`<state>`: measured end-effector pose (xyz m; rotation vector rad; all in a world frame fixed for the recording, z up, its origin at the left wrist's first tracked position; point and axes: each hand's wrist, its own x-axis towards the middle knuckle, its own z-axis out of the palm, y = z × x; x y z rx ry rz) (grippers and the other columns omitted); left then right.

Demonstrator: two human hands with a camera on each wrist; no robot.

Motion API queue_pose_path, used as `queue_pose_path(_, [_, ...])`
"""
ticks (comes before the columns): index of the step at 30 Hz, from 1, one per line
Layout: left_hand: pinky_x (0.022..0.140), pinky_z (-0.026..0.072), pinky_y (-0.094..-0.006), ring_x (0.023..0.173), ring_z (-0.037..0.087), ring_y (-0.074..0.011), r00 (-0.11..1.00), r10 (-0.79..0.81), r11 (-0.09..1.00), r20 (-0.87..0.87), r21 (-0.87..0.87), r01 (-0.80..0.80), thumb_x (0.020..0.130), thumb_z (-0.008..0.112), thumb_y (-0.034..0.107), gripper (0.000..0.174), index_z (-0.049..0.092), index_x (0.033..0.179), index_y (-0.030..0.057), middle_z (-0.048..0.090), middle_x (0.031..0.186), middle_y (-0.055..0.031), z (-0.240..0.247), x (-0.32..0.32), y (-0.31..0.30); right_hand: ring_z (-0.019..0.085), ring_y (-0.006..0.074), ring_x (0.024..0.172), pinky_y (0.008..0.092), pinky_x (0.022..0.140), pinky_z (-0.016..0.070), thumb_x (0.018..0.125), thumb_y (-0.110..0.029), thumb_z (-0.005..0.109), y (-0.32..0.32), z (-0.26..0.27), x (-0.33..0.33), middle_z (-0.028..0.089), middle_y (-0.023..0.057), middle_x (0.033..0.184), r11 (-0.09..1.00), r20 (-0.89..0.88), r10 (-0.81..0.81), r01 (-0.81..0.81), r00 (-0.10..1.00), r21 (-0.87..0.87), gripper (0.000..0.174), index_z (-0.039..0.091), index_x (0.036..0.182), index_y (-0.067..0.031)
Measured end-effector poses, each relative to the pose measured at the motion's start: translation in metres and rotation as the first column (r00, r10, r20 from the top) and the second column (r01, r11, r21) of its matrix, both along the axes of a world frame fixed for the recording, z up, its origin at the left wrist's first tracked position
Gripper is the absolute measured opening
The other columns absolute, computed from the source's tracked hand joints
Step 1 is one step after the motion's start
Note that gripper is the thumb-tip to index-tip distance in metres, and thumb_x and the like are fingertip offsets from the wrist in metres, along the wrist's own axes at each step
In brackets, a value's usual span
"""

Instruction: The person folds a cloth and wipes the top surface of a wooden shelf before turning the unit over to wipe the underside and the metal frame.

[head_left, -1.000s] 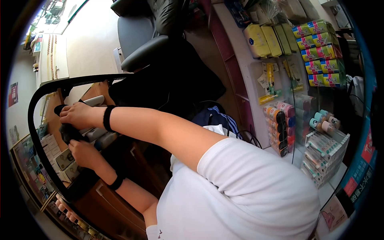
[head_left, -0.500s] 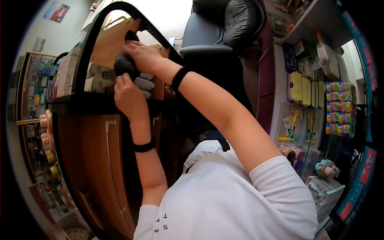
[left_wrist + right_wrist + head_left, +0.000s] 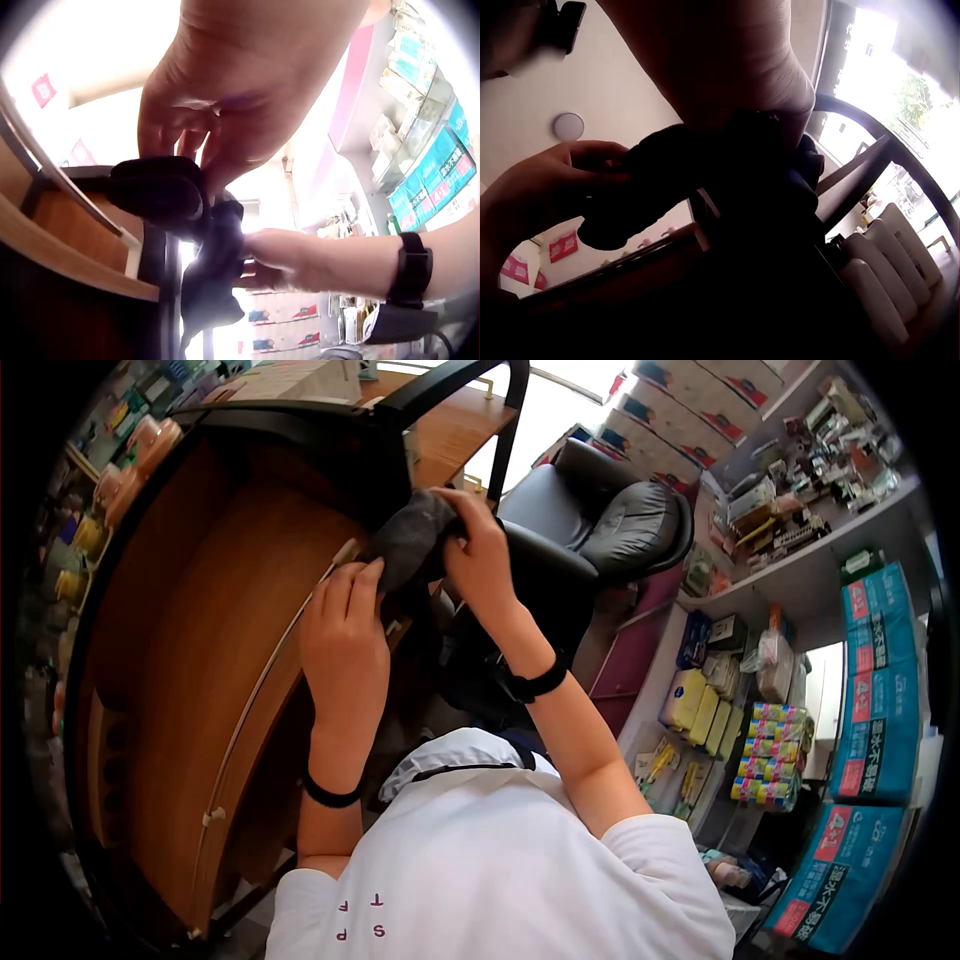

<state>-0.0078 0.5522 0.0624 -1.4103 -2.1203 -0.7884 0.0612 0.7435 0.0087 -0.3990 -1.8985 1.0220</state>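
A dark grey, soft cloth-like item (image 3: 408,540) is held between both hands in the head view. My left hand (image 3: 345,645) grips its lower left end, fingertips on its edge. At its upper right, my right hand (image 3: 480,560) pinches it with the fingers bent over. In the left wrist view, the dark item (image 3: 214,277) hangs between the left hand (image 3: 225,97) and the right hand (image 3: 289,259). Against the light, the right wrist view shows it as a dark shape (image 3: 622,217), with the left hand (image 3: 547,184) around one end. What the item is, I cannot tell.
A wooden cabinet (image 3: 240,590) with a black frame (image 3: 440,390) stands at the left. Behind the hands is a black armchair (image 3: 640,535). Shelves with yellow packs (image 3: 685,700) and blue packages (image 3: 880,680) line the right. White bottles (image 3: 885,262) appear in the right wrist view.
The view has turned. Both hands, with the dark item between them, have moved away from the framed boxes and bottles to a place beside the wooden cabinet front, nearer the body.
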Motion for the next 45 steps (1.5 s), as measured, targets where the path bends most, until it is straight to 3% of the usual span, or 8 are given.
queue_pose_path(4, [0.094, 0.0545, -0.0412, 0.113, 0.067, -0.0310, 0.999, 0.023, 0.975, -0.029, 0.223, -0.016, 0.090, 0.068, -0.007, 0.038, 0.072, 0.126, 0.0062, 0.069, 0.121, -0.0085, 0.021, 0.000, -0.018, 0.061, 0.0440, 0.131, 0.0434, 0.113, 0.0479, 0.073, 0.020, 0.049, -0.019, 0.082, -0.006, 0.063, 0.0194, 0.137, 0.867, -0.280, -0.042, 0.174, 0.959, 0.467, 0.066, 0.066, 0.133, -0.0025])
queue_pose_path(8, [0.093, 0.0545, -0.0422, 0.111, 0.066, -0.0327, 0.987, 0.140, 0.919, -0.075, 0.381, -0.101, 0.085, 0.067, -0.010, 0.043, 0.073, 0.125, 0.0070, 0.069, 0.122, -0.0072, 0.016, -0.016, -0.035, 0.058, 0.0410, 0.137, 0.0475, 0.115, 0.0467, 0.077, 0.011, 0.061, -0.048, 0.125, -0.032, 0.062, 0.0184, 0.144, 0.843, -0.130, 0.057, 0.022, 0.990, 0.538, 0.066, 0.065, 0.141, -0.0057])
queue_pose_path(13, [0.091, 0.0546, -0.0426, 0.108, 0.067, -0.0321, 0.969, 0.247, 0.947, 0.020, 0.209, -0.245, 0.086, 0.069, -0.009, 0.038, 0.075, 0.121, 0.0059, 0.071, 0.118, -0.0075, -0.015, -0.044, -0.066, 0.051, 0.0423, 0.143, 0.0490, 0.115, 0.0491, 0.079, 0.011, 0.065, -0.055, 0.063, -0.097, 0.051, 0.0166, 0.157, 0.705, -0.025, -0.141, 0.118, 0.990, 0.699, 0.062, 0.066, 0.139, -0.0057])
queue_pose_path(28, [0.090, 0.0582, -0.0385, 0.107, 0.070, -0.0257, 0.962, 0.273, 0.956, -0.030, 0.122, -0.267, 0.081, 0.069, 0.006, 0.037, 0.076, 0.117, 0.0052, 0.073, 0.117, -0.0067, -0.026, -0.040, -0.065, 0.045, 0.0410, 0.150, 0.0461, 0.122, 0.0381, 0.084, 0.011, 0.053, -0.077, -0.003, -0.048, 0.041, 0.0230, 0.169, 0.876, 0.115, -0.127, 0.057, 0.985, 0.479, 0.065, 0.066, 0.146, -0.0022])
queue_pose_path(31, [0.091, 0.0578, -0.0379, 0.109, 0.069, -0.0251, 0.959, 0.273, 0.960, -0.074, 0.083, -0.267, 0.081, 0.069, 0.006, 0.038, 0.075, 0.118, 0.0035, 0.072, 0.118, -0.0075, -0.027, -0.040, -0.066, 0.050, 0.0416, 0.141, 0.0446, 0.118, 0.0416, 0.083, 0.009, 0.056, -0.084, -0.017, -0.048, 0.048, 0.0254, 0.158, 0.781, 0.104, -0.309, 0.190, 0.945, 0.595, 0.065, 0.066, 0.146, -0.0040])
queue_pose_path(36, [0.091, 0.0570, -0.0383, 0.106, 0.068, -0.0251, 0.972, 0.220, 0.974, -0.078, 0.072, -0.215, 0.080, 0.070, 0.006, 0.040, 0.075, 0.119, 0.0027, 0.071, 0.118, -0.0076, -0.027, -0.043, -0.073, 0.059, 0.0402, 0.122, 0.0447, 0.105, 0.0499, 0.082, 0.008, 0.059, -0.082, 0.007, -0.038, 0.054, 0.0231, 0.134, 0.923, 0.238, -0.159, 0.058, 0.958, 0.381, 0.061, 0.071, 0.140, -0.0075])
queue_pose_path(40, [0.087, 0.0558, -0.0396, 0.103, 0.066, -0.0267, 0.985, 0.173, 0.985, 0.010, 0.009, -0.173, 0.077, 0.071, 0.004, 0.038, 0.075, 0.115, 0.0027, 0.071, 0.115, -0.0075, -0.011, -0.045, -0.102, 0.061, 0.0393, 0.122, 0.0445, 0.106, 0.0499, 0.078, 0.010, 0.057, -0.104, 0.047, -0.047, 0.058, 0.0196, 0.128, 0.872, 0.116, -0.067, 0.002, 0.991, 0.489, 0.058, 0.074, 0.130, -0.0065])
queue_pose_path(45, [0.082, 0.0557, -0.0397, 0.099, 0.067, -0.0286, 0.975, 0.209, 0.978, 0.075, 0.002, -0.210, 0.079, 0.072, -0.003, 0.029, 0.076, 0.107, 0.0031, 0.071, 0.106, -0.0073, -0.004, -0.047, -0.169, 0.062, 0.0377, 0.109, 0.0474, 0.095, 0.0496, 0.077, 0.004, 0.063, -0.154, 0.045, -0.075, 0.063, 0.0145, 0.112, 0.743, 0.344, -0.063, -0.186, 0.937, 0.643, 0.039, 0.067, 0.116, -0.0027])
